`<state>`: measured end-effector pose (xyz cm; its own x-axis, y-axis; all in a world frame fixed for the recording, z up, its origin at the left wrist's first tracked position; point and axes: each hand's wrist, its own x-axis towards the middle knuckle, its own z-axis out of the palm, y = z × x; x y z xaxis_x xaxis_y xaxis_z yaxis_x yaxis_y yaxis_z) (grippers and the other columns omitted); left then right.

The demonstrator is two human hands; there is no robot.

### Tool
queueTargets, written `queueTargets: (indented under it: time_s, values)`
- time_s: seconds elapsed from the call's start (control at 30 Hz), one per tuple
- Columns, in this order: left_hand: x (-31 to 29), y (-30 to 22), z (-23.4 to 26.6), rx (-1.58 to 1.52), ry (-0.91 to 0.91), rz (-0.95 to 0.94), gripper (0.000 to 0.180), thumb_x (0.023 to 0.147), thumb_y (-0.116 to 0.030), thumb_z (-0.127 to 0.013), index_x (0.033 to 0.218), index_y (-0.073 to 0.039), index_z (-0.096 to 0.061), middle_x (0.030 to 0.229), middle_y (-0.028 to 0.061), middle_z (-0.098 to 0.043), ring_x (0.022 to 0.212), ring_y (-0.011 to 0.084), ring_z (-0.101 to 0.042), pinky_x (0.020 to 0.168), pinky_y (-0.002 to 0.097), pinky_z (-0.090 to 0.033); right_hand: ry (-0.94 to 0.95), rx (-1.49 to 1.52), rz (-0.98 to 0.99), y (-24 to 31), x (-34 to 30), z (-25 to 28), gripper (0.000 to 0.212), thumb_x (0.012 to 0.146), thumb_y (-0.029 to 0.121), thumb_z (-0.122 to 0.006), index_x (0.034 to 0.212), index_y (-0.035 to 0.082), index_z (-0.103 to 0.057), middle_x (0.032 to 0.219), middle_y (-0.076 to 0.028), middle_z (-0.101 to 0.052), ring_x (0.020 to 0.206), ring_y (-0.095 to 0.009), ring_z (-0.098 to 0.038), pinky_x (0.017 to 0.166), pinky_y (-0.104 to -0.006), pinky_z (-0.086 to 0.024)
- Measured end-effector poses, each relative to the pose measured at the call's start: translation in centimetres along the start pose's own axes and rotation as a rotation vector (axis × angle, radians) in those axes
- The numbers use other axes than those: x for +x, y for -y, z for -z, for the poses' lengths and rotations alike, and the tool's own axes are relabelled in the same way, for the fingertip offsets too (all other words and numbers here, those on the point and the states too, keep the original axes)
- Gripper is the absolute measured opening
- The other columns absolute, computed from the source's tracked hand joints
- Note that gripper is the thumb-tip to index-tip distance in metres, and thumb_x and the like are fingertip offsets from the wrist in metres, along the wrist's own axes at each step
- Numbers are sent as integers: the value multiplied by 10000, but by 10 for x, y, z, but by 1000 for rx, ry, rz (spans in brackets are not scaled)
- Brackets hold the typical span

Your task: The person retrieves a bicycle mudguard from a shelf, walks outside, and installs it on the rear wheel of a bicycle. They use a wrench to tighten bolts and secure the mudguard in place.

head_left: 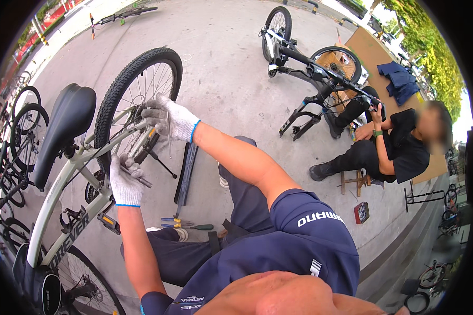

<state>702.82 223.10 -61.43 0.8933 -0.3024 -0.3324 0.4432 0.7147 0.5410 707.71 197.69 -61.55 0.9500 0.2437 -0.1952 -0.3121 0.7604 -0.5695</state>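
Note:
A pale-framed bicycle [68,181] stands close at my left, with a black saddle [65,131] and a knobby rear tyre [113,94]. My right hand [176,118], in a white knit glove with a blue cuff, reaches to the rear hub and frame end. Its fingers are curled, and a thin metal rod [169,137] hangs down from them. My left hand [126,184], gloved alike, is closed beside the rear tyre, lower down. A short grey metal piece [143,182] sticks out of its fingers; its kind is unclear. The kickstand [163,164] and a pedal [109,223] are nearby.
Long dark strips [186,173], pliers [176,220] and a green-handled screwdriver [202,227] lie on the concrete by my legs. Another person [404,139] sits at right, beside a second bicycle [310,71]. A red box [361,212] stands near that person. Parked bicycles [29,136] line the left.

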Motion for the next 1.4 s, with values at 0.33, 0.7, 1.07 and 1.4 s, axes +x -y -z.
queueTargets:
  time_s: [0.33, 0.7, 1.07, 1.4]
  values:
    - [-13, -27, 36, 15, -399, -262, 258, 1099, -210, -521, 1177, 4, -642, 976, 101, -653, 827, 213, -641, 699, 358, -594, 592, -803, -242, -18, -42, -28, 475, 1118, 402, -556, 1351, -4, -638, 935, -10, -694, 695, -32, -535, 552, -197, -397]
    - [-54, 53, 42, 330, -79, 25, 390, 903, 92, -536, 1276, 41, -635, 1106, 129, -682, 978, 226, -689, 912, 384, -601, -126, -309, 87, 4, 34, 15, 448, 1139, 483, -479, 1263, 93, -662, 956, -9, -715, 698, -108, -589, 564, -254, -472]
    - [-37, 24, 43, 199, -150, -309, 428, 949, 97, -509, 1376, 71, -516, 1415, 247, -586, 1293, 348, -634, 1088, 414, -588, 104, -882, -106, -22, -20, -26, 381, 1118, 416, -559, 1223, 80, -704, 914, 19, -689, 666, -32, -533, 538, -200, -420]
    - [-48, 24, 28, 293, -137, -230, 384, 1056, -48, -563, 1431, 20, -515, 1477, 227, -602, 1329, 328, -632, 1028, 393, -596, 137, -911, 32, -18, -17, -36, 347, 1097, 353, -583, 1177, 49, -729, 843, -6, -691, 622, -42, -491, 541, -223, -377]
